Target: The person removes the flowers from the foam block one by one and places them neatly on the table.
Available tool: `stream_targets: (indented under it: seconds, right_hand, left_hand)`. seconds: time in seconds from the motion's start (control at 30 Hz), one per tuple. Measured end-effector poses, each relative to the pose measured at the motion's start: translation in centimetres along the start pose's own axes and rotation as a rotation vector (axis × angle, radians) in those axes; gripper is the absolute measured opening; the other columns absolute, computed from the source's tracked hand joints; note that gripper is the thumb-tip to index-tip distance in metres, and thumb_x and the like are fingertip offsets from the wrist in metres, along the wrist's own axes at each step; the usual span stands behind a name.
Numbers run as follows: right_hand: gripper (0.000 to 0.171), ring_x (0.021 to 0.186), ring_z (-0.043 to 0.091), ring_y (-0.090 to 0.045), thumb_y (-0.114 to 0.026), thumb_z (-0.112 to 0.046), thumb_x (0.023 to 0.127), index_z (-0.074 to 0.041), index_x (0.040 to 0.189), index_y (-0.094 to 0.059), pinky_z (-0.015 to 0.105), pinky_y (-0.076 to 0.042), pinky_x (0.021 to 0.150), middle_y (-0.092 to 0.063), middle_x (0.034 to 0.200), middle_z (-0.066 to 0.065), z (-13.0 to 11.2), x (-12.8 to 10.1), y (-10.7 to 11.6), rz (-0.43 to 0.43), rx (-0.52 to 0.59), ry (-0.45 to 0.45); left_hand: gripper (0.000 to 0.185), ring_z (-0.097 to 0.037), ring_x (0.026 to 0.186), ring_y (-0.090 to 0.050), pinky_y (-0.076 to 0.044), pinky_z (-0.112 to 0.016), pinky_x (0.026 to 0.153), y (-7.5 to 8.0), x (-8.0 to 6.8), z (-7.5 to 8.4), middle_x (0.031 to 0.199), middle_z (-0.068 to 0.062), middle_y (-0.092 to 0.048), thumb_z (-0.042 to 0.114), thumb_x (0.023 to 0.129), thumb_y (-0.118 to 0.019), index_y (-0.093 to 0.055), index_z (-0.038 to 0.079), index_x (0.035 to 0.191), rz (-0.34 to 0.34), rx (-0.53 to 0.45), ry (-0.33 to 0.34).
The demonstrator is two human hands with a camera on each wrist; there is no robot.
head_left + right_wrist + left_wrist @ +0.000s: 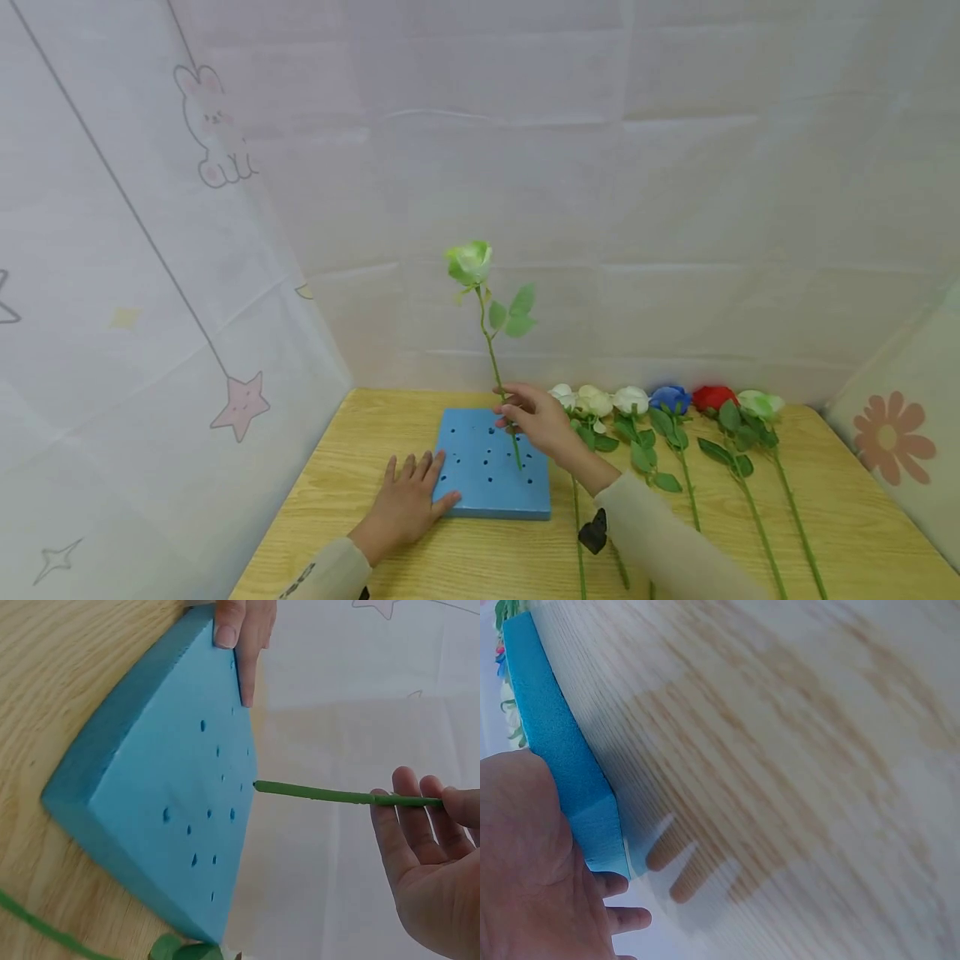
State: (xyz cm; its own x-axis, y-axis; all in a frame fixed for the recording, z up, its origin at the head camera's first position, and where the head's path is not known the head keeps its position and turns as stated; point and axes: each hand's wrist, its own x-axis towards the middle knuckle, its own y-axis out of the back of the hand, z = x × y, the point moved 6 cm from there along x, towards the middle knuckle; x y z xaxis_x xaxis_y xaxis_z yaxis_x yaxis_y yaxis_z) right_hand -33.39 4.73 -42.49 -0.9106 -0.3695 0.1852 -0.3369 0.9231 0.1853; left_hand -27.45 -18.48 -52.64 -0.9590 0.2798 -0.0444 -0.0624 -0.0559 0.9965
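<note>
A blue foam block [491,475] with several holes lies on the wooden table [750,575]. A green-white rose [469,262] stands upright in it, its stem [330,795] stuck in a hole near the block's right side. My right hand [519,411] pinches the stem a little above the block; in the right wrist view the thumb and fingers [420,825] meet on the stem. My left hand [408,500] lies flat on the table with straight fingers against the block's left edge [562,772], the thumb at its front corner.
Several artificial roses lie in a row right of the block: white ones [592,402], a blue one [670,398], a red one [712,397] and a green one [759,405], stems pointing toward me. Pale fabric walls [150,292] close in the table on three sides.
</note>
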Motion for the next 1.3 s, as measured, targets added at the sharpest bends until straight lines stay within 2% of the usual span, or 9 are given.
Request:
stream_targets:
  seconds: [0.13,0.43,0.67,0.87,1.0,1.3]
  right_hand:
    - [0.038,0.094,0.024,-0.074,-0.060,-0.011,0.103,-0.013,0.141,-0.059,0.041,-0.061,0.081,-0.071,0.115,0.016,0.3,-1.3,1.3,0.014,-0.010,-0.015]
    - [0.041,0.100,0.032,-0.072,-0.057,-0.010,0.105,-0.008,0.145,-0.054,0.049,-0.058,0.086,-0.067,0.118,0.022,0.7,-3.5,4.0,-0.001,0.043,-0.016]
    - [0.044,0.097,0.028,-0.073,-0.058,-0.012,0.104,-0.007,0.147,-0.051,0.041,-0.060,0.081,-0.069,0.117,0.020,1.1,-5.3,5.5,0.003,-0.007,0.003]
    - [0.047,0.100,0.033,-0.072,-0.058,-0.012,0.105,-0.001,0.149,-0.047,0.045,-0.060,0.081,-0.068,0.118,0.022,1.3,-6.7,6.4,-0.025,0.030,-0.005]
    - [0.050,0.100,0.028,-0.073,-0.059,-0.015,0.104,0.001,0.149,-0.045,0.046,-0.060,0.080,-0.065,0.122,0.027,1.4,-7.7,7.1,-0.030,0.018,-0.024]
    - [0.056,0.099,0.025,-0.072,-0.062,-0.017,0.103,0.002,0.151,-0.042,0.043,-0.060,0.083,-0.066,0.121,0.023,2.0,-9.2,9.4,0.005,0.027,-0.057]
  left_hand:
    - [0.089,-0.046,0.146,-0.033,-0.014,-0.069,0.117,0.0,0.0,0.0,0.161,-0.017,-0.036,0.075,0.099,-0.027,-0.024,0.015,0.163,-0.006,-0.009,-0.001]
    - [0.089,-0.047,0.147,-0.032,-0.012,-0.070,0.117,-0.3,0.2,-0.3,0.162,-0.017,-0.035,0.076,0.098,-0.027,-0.022,0.014,0.163,-0.005,-0.023,-0.011]
    - [0.087,-0.047,0.147,-0.031,-0.013,-0.070,0.117,-0.1,0.1,-0.2,0.162,-0.017,-0.034,0.073,0.100,-0.029,-0.023,0.014,0.163,-0.008,-0.020,-0.009]
    - [0.086,-0.046,0.147,-0.032,-0.013,-0.070,0.117,-0.1,0.1,-0.1,0.162,-0.017,-0.035,0.073,0.100,-0.030,-0.022,0.015,0.164,-0.013,-0.023,-0.008]
    - [0.087,-0.046,0.147,-0.031,-0.013,-0.070,0.117,-0.1,0.1,-0.1,0.162,-0.017,-0.034,0.074,0.099,-0.029,-0.022,0.015,0.163,-0.017,-0.032,-0.007]
    - [0.087,-0.046,0.148,-0.030,-0.013,-0.070,0.117,0.0,0.2,0.0,0.164,-0.015,-0.031,0.073,0.100,-0.031,-0.022,0.015,0.164,-0.010,-0.028,-0.011]
